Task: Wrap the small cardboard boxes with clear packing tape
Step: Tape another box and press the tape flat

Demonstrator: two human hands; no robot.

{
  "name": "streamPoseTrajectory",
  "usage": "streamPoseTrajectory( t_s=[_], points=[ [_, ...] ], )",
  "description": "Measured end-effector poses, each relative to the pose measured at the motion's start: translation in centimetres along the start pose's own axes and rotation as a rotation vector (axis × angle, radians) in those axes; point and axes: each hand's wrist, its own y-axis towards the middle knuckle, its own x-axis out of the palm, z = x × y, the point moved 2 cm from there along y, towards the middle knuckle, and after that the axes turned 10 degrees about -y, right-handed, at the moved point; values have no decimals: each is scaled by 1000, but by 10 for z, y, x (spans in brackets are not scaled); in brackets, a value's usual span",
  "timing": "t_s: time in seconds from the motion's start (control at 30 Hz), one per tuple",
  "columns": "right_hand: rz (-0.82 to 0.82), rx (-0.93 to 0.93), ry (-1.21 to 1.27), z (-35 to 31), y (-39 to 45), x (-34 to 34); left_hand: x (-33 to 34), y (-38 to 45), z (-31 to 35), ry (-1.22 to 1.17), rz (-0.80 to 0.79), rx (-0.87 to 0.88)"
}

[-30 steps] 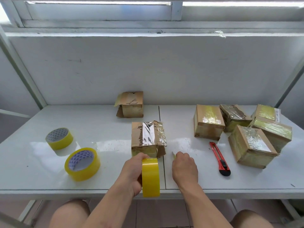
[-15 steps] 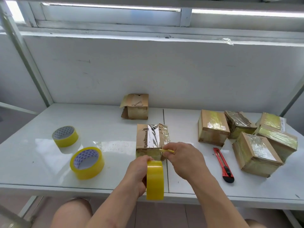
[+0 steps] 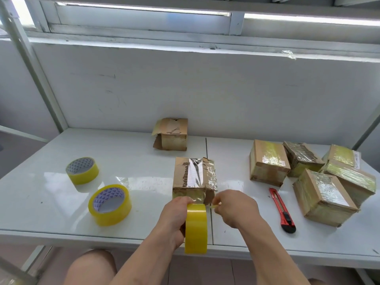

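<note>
Left hand (image 3: 174,219): grip closed around upright yellow tape roll (image 3: 195,228). Right hand (image 3: 234,206): grip pinching tape end (image 3: 214,206) beside cardboard box (image 3: 194,179). Label writing illegible.

On the table (image 3: 51,202), one box (image 3: 194,177) sat at the middle near the front edge, and another box (image 3: 171,134) stood behind it by the wall. Two tape rolls (image 3: 82,170) (image 3: 110,204) lay to the left (the nearer one closer to the centre). In front of the middle box, the left hand (image 3: 174,214) held a third roll (image 3: 195,228) on edge, with the right hand (image 3: 234,206) just beside it. A knife (image 3: 282,209) lay to the right, and beyond it sat a cluster of boxes (image 3: 312,177), some touching.
</note>
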Motion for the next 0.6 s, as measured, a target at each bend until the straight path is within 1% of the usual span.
streamPoseTrajectory(
  t_s=[0.07,0.13,0.2,0.23,0.27,0.3,0.37,0.43,0.47,0.53,0.6],
  points=[
    [-9,20,-15,11,0,7,1,-2,1,4,-5,-10],
    [65,36,-15,18,1,9,2,-3,2,6,-4,-18],
    [263,9,139,17,2,0,2,-4,3,7,-4,-21],
    [373,-43,259,14,4,-4,2,-3,3,9,-5,-22],
    [435,-113,369,7,8,-8,2,-3,3,10,-3,-22],
    [440,-184,459,0,12,-11,2,-2,3,8,-1,-22],
    [340,-291,570,-15,26,-9,2,-3,3,-3,-8,-20],
    [236,-346,596,-24,40,2,1,-3,3,-12,-28,-12],
    [220,-362,607,-25,45,8,0,-3,4,-14,-39,-9],
    [236,-380,617,-22,52,19,-3,-4,6,-4,-44,-13],
    [305,-385,541,-19,55,27,-7,-5,7,21,-33,-25]
  ],
)
